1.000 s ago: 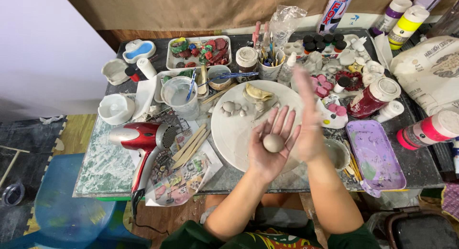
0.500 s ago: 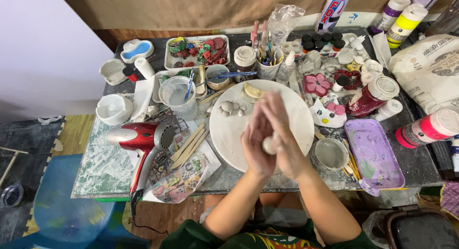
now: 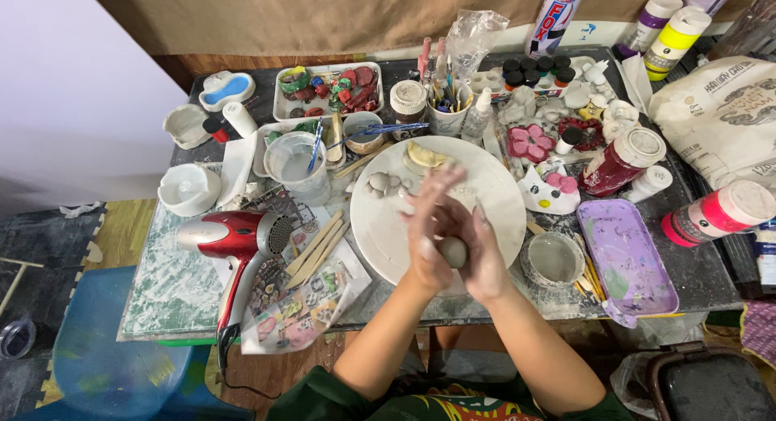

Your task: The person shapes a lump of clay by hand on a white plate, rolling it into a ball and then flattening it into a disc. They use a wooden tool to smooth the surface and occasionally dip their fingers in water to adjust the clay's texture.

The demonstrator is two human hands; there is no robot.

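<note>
Between our two palms, just above the near edge of the round white plate (image 3: 388,227), sits a small grey clay ball (image 3: 454,251). Our left hand (image 3: 432,227) and right hand (image 3: 485,255) press together on it, so both grips are closed flat around the ball (only its near side shows between them). The plate also carries a few small grey clay lumps (image 3: 381,183) at its far left. Just left of the plate lie flat wooden sticks (image 3: 317,243) and a red hair dryer (image 3: 234,237), its nozzle facing the plate. A small clay-smeared bowl (image 3: 554,258) stands just right of the hands, with a purple tray (image 3: 626,255) beside it. Farther back on the cluttered worktop (image 3: 174,284) stand a clear water cup (image 3: 293,164) and a red jar (image 3: 618,161).
</note>
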